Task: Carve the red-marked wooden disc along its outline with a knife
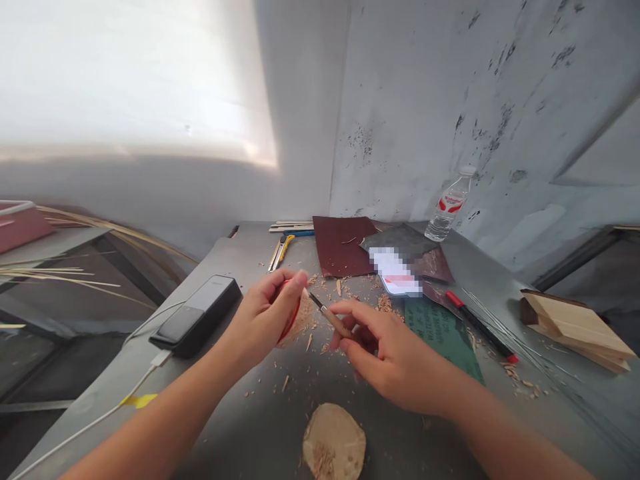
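My left hand (267, 313) is closed around a small piece of wood with a red edge (296, 320), held just above the grey metal table (250, 427). My right hand (380, 347) pinches a thin carving tool with a wooden handle (333, 319); its dark tip points at the wood piece near my left fingertips. Wood shavings (345, 290) lie scattered under and around both hands. A round wooden disc (334, 443) with shavings on it lies close to the front edge.
A black power bank (197, 317) with a white cable lies at left. Dark red sandpaper (340, 247), a green sheet (443, 330), a phone (397, 273), a red-and-black pen (480, 325), utility knives (283, 250), a water bottle (447, 207) and wood blocks (575, 327) are behind and right.
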`<state>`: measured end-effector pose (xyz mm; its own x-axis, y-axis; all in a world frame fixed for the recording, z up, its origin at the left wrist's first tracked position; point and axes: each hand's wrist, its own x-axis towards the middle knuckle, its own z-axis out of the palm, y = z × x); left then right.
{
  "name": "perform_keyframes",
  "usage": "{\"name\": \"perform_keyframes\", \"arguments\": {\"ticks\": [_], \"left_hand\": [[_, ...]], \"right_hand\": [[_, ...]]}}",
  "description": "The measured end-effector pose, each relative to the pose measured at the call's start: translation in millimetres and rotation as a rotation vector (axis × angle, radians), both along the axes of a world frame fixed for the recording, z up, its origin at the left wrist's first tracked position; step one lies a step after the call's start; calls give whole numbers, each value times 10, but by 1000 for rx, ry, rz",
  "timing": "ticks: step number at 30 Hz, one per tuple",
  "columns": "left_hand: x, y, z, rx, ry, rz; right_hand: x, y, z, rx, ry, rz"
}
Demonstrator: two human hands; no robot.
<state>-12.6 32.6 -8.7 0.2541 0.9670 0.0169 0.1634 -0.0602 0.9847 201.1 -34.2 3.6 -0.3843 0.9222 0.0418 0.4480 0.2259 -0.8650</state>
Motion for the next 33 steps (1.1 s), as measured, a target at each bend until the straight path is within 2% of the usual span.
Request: {"name": "perform_keyframes", "arguments": {"ticks": [9, 17, 20, 24, 27, 33], "left_hand": [[27, 7, 7, -21, 52, -12], [-7, 55, -45, 91, 292, -80], [3, 61, -93, 72, 386, -126], [19, 40, -140, -3, 372, -186], [21, 20, -136, -41, 385, -235], [18, 2, -110, -134, 385, -263]], "right_hand": [[71, 23, 106, 16, -85, 31], [118, 47, 89, 103, -177, 23], [126, 57, 65, 151, -226, 25], [140, 66, 46, 171, -256, 57], [146, 46, 71, 124, -201, 68], [112, -24, 188, -90, 67, 74]]}}
